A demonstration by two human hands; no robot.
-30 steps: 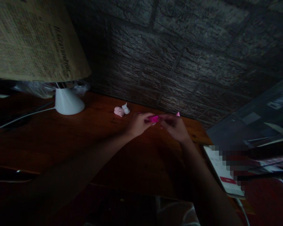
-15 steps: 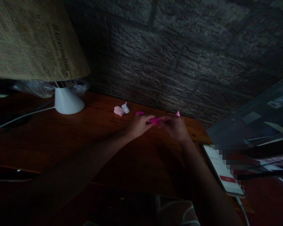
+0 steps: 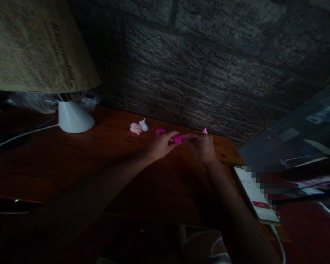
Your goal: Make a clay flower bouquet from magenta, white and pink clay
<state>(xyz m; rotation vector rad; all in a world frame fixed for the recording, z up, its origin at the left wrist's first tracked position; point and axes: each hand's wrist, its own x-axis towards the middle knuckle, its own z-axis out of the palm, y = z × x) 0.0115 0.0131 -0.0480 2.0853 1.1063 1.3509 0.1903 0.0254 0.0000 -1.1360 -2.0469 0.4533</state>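
A bright pink piece of what looks like modelling clay (image 3: 178,139) is pinched between my two hands above the wooden table. My left hand (image 3: 160,146) grips its left side with fingers closed, and my right hand (image 3: 202,147) pinches its right end. Just behind my left hand shows another magenta piece (image 3: 160,131), partly hidden. A lighter pink pointed tip (image 3: 204,130) sticks up behind my right hand; the rest of it is covered. To the left lie a pale pink lump (image 3: 135,128) and a white lump (image 3: 143,125), close together.
A lamp with a white cone base (image 3: 74,119) and a newsprint shade (image 3: 41,47) stands at the left, its cable trailing left. A phone (image 3: 254,192) with a lit screen and cable lies at the right edge. A brick-patterned wall (image 3: 165,66) rises behind the table (image 3: 107,146).
The whole view has shifted slightly, so things appear a little further left. The bright pink piece shows at a slightly different angle between my fingers; both hands still hold it.
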